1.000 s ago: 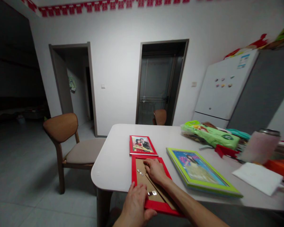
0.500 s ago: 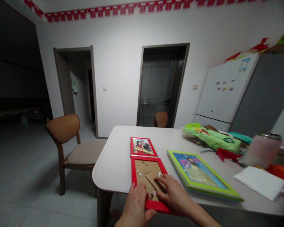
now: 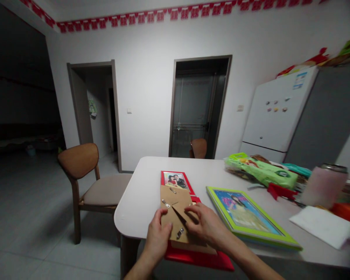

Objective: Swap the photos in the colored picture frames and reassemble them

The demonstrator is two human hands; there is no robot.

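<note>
A brown cardboard backing board (image 3: 175, 212) with small metal clips and a stand flap is lifted above a red picture frame (image 3: 204, 258) that lies face down at the table's near edge. My left hand (image 3: 157, 237) grips the board's left edge with thumb on top. My right hand (image 3: 207, 225) pinches the board at its stand flap on the right side. Just beyond the board lies a smaller red frame (image 3: 176, 180) holding a photo of two people.
A green-framed picture (image 3: 247, 214) lies to the right on the white table (image 3: 140, 202). Further right are a green packet (image 3: 262, 171), a pink cup (image 3: 323, 184), a white cloth (image 3: 321, 225). A wooden chair (image 3: 87, 175) stands left; a fridge (image 3: 277, 112) behind.
The backing board has come out of the red frame and is raised in both hands. My right hand slid from the frame's far end to the stand flap.
</note>
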